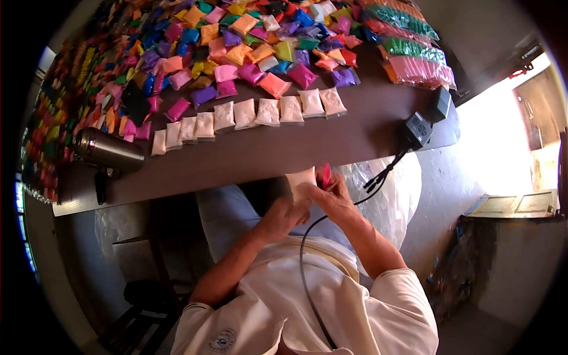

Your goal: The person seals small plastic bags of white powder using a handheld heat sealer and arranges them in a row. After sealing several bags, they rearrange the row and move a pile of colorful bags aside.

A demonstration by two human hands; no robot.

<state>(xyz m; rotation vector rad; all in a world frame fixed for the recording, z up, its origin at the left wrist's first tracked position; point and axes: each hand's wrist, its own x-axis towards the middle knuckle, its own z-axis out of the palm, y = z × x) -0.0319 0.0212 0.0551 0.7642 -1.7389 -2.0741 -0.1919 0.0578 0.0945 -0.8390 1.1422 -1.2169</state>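
Observation:
My left hand is closed at the lower end of a pale packet, just in front of the table edge and above my lap. Against the packet's right side, my right hand is closed around a small bright pink object; its kind is not clear. My fingers hide much of both things. On the table beyond lies a slanting row of several pale filled plastic packets, side by side.
Many colourful small packets cover the back of the dark table. A steel flask lies at left. Bundled clear bags and black adapters are at right. A black cable runs over my shirt. Clear plastic sheeting hangs beside my lap.

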